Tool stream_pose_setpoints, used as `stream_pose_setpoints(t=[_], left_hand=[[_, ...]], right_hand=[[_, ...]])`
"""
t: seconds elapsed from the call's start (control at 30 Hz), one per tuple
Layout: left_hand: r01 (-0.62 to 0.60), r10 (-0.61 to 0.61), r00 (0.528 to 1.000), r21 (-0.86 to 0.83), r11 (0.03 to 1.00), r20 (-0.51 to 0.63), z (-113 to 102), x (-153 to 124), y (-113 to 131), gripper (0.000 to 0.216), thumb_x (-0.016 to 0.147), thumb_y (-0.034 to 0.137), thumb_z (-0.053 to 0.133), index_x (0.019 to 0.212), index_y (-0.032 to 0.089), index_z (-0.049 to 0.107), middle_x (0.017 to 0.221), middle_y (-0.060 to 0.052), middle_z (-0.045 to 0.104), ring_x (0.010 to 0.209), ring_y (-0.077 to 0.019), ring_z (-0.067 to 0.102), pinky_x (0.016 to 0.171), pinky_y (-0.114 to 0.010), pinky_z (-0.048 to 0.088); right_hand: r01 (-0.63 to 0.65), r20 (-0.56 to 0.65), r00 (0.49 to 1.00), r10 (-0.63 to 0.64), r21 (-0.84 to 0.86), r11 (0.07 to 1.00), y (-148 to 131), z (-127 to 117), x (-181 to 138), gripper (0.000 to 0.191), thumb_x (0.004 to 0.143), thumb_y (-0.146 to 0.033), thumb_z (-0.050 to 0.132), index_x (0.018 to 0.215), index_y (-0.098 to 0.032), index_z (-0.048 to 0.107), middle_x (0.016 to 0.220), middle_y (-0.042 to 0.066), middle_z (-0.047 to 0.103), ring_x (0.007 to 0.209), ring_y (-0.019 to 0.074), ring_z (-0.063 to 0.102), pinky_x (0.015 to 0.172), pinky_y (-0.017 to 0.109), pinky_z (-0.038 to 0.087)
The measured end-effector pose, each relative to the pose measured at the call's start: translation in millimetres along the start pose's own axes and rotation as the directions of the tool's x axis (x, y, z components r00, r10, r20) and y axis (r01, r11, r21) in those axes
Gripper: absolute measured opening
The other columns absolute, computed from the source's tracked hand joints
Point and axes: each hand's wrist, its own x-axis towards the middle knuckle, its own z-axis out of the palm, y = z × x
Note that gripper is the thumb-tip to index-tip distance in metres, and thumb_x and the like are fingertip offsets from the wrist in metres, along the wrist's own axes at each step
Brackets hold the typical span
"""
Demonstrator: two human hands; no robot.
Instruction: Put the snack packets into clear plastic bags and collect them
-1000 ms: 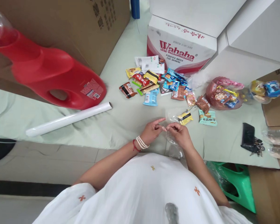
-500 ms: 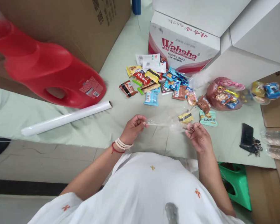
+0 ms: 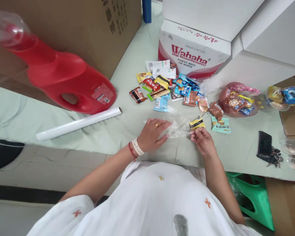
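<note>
left hand lies spread flat on the clear bag, right hand pinches its edge; it looks empty, snack packets still loose beyond.

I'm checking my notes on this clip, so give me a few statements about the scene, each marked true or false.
The left hand and right hand both touch the bag. True.
The jug stands upright. False: it lies on its side.
Keys lie beside the phone. True.
The left hand holds the roll. False: the roll lies apart from both hands on the cloth.
</note>
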Motion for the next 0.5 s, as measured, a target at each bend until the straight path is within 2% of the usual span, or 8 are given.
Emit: stream_pose_setpoints(t=[0.07, 0.17, 0.27, 0.33, 0.4, 0.43, 0.5], left_hand=[[0.013, -0.016, 0.996, 0.036, 0.999, 0.087, 7.8, 10.7, -4.9, 0.044, 0.088, 0.048, 0.067, 0.122, 0.020, 0.068, 0.124, -0.016, 0.071, 0.129, -0.0361, 0.057, 0.116, -0.063, 0.032], [-0.124, 0.118, 0.975, 0.019, 0.992, 0.187, 7.3, 6.1, -16.2, 0.015, 0.094, 0.034, 0.062, 0.094, 0.024, 0.072, 0.100, -0.007, 0.076, 0.131, -0.0305, 0.058, 0.124, -0.063, 0.022], [-0.257, 0.255, 0.945, -0.017, 0.966, 0.207, -5.0, -18.7, -21.9, 0.016, 0.095, 0.017, 0.057, 0.093, 0.025, 0.071, 0.105, -0.005, 0.078, 0.131, -0.0236, 0.061, 0.126, -0.055, 0.027], [-0.294, 0.298, 0.918, -0.053, 0.954, 0.261, -14.2, -37.8, -22.7, 0.016, 0.093, 0.015, 0.058, 0.097, 0.025, 0.070, 0.114, -0.007, 0.077, 0.132, -0.0237, 0.061, 0.125, -0.053, 0.033], [-0.278, 0.296, 0.905, -0.101, 0.955, 0.307, -21.0, -53.0, -22.8, 0.015, 0.093, 0.019, 0.059, 0.102, 0.024, 0.070, 0.118, -0.010, 0.076, 0.130, -0.0249, 0.063, 0.119, -0.049, 0.042], [-0.242, 0.265, 0.916, -0.113, 0.964, 0.300, -23.1, -58.0, -22.6, 0.017, 0.094, 0.021, 0.058, 0.106, 0.023, 0.070, 0.121, -0.012, 0.075, 0.127, -0.0252, 0.065, 0.114, -0.046, 0.047], [-0.137, 0.157, 0.964, -0.104, 0.985, 0.216, -24.1, -61.5, -21.1, 0.023, 0.097, 0.024, 0.052, 0.113, 0.021, 0.069, 0.122, -0.013, 0.074, 0.118, -0.0242, 0.068, 0.103, -0.041, 0.054]], right_hand=[[0.018, -0.027, 0.999, -0.018, -0.005, 1.000, -0.4, -4.1, 1.8, 0.041, 0.072, -0.047, 0.090, 0.084, -0.022, 0.060, 0.087, 0.000, 0.072, 0.069, 0.0103, 0.065, 0.064, 0.024, 0.059], [0.038, -0.088, 0.995, -0.039, -0.014, 0.999, 1.3, -13.9, 3.6, 0.045, 0.067, -0.049, 0.092, 0.083, -0.022, 0.060, 0.082, 0.000, 0.070, 0.069, 0.0108, 0.064, 0.063, 0.024, 0.057], [0.042, -0.126, 0.991, -0.053, -0.091, 0.995, 4.6, -23.9, 4.5, 0.047, 0.068, -0.054, 0.089, 0.084, -0.022, 0.059, 0.081, 0.000, 0.069, 0.069, 0.0129, 0.064, 0.065, 0.027, 0.057], [0.053, -0.129, 0.988, -0.089, -0.256, 0.965, 3.4, -28.1, 4.5, 0.043, 0.076, -0.058, 0.081, 0.085, -0.023, 0.058, 0.080, 0.002, 0.069, 0.065, 0.0144, 0.061, 0.063, 0.030, 0.055], [0.132, -0.144, 0.959, -0.243, -0.530, 0.838, -3.8, -28.4, 3.2, 0.037, 0.083, -0.056, 0.073, 0.087, -0.022, 0.059, 0.083, 0.003, 0.067, 0.060, 0.0148, 0.055, 0.063, 0.033, 0.053], [0.189, -0.139, 0.920, -0.368, -0.665, 0.722, -9.6, -26.5, 1.8, 0.033, 0.086, -0.054, 0.070, 0.090, -0.022, 0.061, 0.088, 0.005, 0.067, 0.061, 0.0151, 0.053, 0.066, 0.034, 0.053], [0.297, -0.048, 0.799, -0.600, -0.835, 0.463, -22.9, -18.1, -2.7, 0.027, 0.093, -0.048, 0.064, 0.098, -0.021, 0.064, 0.101, 0.009, 0.067, 0.066, 0.0166, 0.054, 0.073, 0.035, 0.052]])
